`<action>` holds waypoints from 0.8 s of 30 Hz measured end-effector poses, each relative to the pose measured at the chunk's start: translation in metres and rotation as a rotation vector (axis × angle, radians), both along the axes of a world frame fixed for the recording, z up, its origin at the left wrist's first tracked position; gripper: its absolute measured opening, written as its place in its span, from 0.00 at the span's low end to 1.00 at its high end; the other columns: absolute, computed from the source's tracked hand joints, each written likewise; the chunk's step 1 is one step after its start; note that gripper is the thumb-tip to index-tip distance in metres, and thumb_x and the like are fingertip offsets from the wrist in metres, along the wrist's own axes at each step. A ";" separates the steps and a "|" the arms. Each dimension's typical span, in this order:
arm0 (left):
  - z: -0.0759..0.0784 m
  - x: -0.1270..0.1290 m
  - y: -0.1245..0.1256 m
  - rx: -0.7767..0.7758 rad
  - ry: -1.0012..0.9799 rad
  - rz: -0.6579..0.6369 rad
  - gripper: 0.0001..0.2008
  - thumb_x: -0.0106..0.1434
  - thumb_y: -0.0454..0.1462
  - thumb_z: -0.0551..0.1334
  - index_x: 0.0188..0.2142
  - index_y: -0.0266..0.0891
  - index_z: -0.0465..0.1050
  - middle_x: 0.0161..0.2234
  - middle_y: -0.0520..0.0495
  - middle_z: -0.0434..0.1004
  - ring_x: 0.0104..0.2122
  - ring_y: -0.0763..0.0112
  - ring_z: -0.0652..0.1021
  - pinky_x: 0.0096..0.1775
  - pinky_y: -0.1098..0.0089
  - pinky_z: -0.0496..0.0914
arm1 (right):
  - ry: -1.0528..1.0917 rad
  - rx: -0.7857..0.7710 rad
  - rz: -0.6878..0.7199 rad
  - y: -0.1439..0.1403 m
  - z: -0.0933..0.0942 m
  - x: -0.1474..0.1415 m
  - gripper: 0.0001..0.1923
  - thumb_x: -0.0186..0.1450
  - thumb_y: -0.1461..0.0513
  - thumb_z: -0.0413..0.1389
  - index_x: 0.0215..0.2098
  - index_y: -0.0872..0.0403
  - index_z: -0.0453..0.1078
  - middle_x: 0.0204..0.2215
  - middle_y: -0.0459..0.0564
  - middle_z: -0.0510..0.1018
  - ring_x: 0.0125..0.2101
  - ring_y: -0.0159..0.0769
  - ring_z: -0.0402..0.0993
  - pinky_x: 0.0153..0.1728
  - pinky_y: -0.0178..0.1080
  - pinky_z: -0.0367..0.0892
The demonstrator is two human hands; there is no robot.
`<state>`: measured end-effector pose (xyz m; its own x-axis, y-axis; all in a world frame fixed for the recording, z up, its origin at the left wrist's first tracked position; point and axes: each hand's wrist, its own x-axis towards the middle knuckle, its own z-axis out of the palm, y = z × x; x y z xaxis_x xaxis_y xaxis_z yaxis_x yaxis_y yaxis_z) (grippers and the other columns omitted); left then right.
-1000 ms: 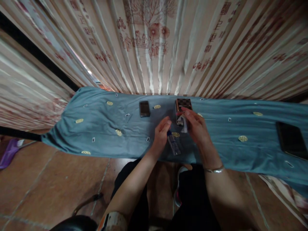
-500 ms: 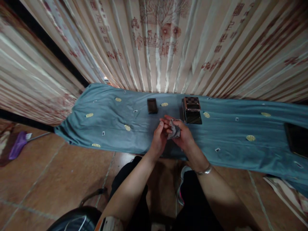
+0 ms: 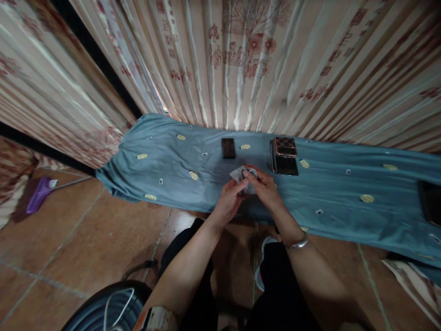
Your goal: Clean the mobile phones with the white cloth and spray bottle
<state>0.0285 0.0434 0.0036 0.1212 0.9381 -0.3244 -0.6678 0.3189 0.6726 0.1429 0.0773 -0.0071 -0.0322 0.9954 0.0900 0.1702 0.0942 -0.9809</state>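
A small crumpled grey cloth (image 3: 237, 174) is bunched between my two hands, above the near part of the blue-covered bench. My left hand (image 3: 230, 198) pinches it from the left, thumb on top. From the right, my right hand (image 3: 264, 185) grips the same cloth with its fingers closed. Whatever the folds may wrap is hidden. Just beyond my right hand lies a dark glossy phone (image 3: 286, 165), with a checkered-case folding phone (image 3: 285, 146) on top of it. A small dark flat square item (image 3: 228, 148) lies beyond my left hand.
The bench cover (image 3: 165, 161) is blue with yellow pineapple prints. A dark tablet-like slab (image 3: 430, 202) lies at its right end. Pleated curtains (image 3: 237, 92) hang behind. On the floor are a purple broom (image 3: 40, 193) and, near my left leg, a round black object (image 3: 106, 308).
My fingers have shifted on the cloth: my left hand, earlier partly apart beside it, now grips it too. The view has swung a little to the left.
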 end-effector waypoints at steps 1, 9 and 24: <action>-0.001 -0.001 -0.002 -0.004 0.009 0.003 0.18 0.47 0.38 0.75 0.38 0.38 0.77 0.34 0.49 0.81 0.39 0.64 0.81 0.47 0.61 0.74 | 0.068 -0.058 0.024 -0.001 0.002 0.003 0.26 0.57 0.40 0.62 0.40 0.50 0.81 0.40 0.50 0.84 0.45 0.46 0.79 0.51 0.47 0.71; 0.004 -0.013 -0.018 -0.063 -0.007 0.035 0.12 0.53 0.40 0.73 0.33 0.36 0.78 0.30 0.47 0.81 0.33 0.65 0.82 0.43 0.60 0.76 | 0.283 -0.188 -0.003 -0.023 0.008 0.010 0.21 0.45 0.46 0.72 0.30 0.50 0.82 0.29 0.46 0.85 0.32 0.39 0.79 0.41 0.43 0.73; 0.004 -0.030 0.005 -0.013 0.135 0.199 0.11 0.49 0.41 0.74 0.28 0.39 0.77 0.23 0.52 0.79 0.31 0.66 0.82 0.38 0.67 0.75 | -0.879 0.175 -0.126 -0.014 -0.015 0.057 0.23 0.65 0.55 0.57 0.54 0.59 0.74 0.50 0.65 0.81 0.51 0.54 0.77 0.53 0.52 0.69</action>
<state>-0.0014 0.0488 0.0074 -0.1111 0.9348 -0.3373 -0.6223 0.1992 0.7570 0.2003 0.0635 -0.0222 -0.0520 0.9707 0.2348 0.8703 0.1594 -0.4661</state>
